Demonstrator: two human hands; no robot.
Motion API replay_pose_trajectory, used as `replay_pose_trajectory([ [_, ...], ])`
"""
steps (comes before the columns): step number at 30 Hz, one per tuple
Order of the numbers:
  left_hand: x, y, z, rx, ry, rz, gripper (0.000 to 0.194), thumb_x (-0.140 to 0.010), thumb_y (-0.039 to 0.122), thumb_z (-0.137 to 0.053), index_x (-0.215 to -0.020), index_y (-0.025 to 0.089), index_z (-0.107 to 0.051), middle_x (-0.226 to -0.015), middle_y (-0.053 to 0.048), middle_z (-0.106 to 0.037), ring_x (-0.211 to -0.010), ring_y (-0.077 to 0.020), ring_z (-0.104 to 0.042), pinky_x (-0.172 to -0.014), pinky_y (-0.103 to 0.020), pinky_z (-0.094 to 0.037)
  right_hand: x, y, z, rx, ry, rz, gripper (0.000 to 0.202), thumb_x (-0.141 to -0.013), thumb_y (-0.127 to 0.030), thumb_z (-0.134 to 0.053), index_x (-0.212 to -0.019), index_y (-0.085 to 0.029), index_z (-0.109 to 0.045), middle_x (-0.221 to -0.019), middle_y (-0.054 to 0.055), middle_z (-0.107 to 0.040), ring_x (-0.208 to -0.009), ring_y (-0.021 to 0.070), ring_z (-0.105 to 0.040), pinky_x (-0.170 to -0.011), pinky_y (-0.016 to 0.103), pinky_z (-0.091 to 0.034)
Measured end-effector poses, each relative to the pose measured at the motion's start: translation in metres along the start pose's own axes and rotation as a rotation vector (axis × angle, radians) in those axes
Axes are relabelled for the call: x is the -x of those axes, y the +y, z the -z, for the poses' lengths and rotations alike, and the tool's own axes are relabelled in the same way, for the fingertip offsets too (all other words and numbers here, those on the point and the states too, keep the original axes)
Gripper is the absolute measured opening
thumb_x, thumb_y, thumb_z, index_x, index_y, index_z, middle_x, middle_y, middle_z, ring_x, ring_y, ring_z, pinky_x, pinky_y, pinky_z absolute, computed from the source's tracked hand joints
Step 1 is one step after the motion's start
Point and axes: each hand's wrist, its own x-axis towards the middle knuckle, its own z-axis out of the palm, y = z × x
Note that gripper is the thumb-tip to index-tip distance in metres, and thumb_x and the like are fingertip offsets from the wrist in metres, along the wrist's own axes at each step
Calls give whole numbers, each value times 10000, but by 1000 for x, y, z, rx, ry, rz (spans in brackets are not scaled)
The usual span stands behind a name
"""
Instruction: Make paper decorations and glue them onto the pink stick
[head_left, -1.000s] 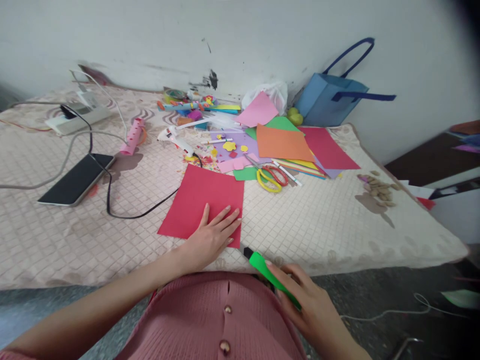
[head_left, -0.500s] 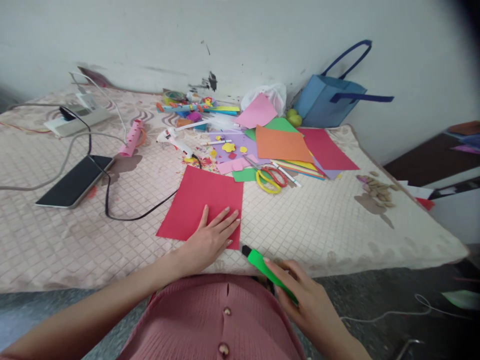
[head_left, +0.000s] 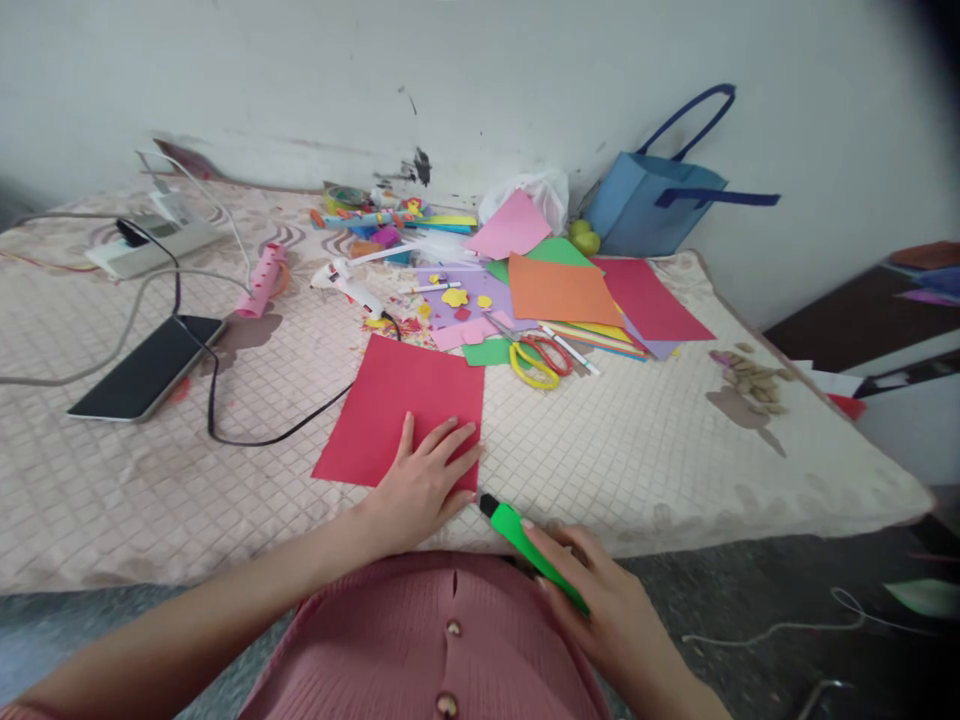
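Gripping a green cutter, the right hand is at the table's near edge, the spread left hand on red paper.

The person wears a dusty-pink, vertically ribbed knit top with a central front placket carrying two round, shiny, metallic-looking buttons, a narrow slit above. A pink sleeve edge shows on the left arm. Left hand and right hand are bare.
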Motion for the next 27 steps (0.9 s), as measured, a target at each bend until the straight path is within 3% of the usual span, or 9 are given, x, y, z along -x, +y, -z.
replay_pose_trajectory([
  [7,1,-2,-5,-63,28,-14,579,-902,461,-334,-1393,162,-269,-1452,-91,-305,-1343,-265,-216,-1081,-589,-23,5,0,-3,7,7,-26,494,-855,-173,-399,-1344,-239,-414,-1005,100,-601,-800,176,-640,-590,258,-538],
  [27,1,-1,-5,-64,30,-13,567,-904,454,-334,-1392,171,-274,-1450,-90,-311,-1340,-261,-224,-1084,-577,-22,-10,1,-3,33,48,-20,488,-870,-192,-412,-1356,-232,-391,-955,90,-593,-721,162,-615,-578,262,-520],
])
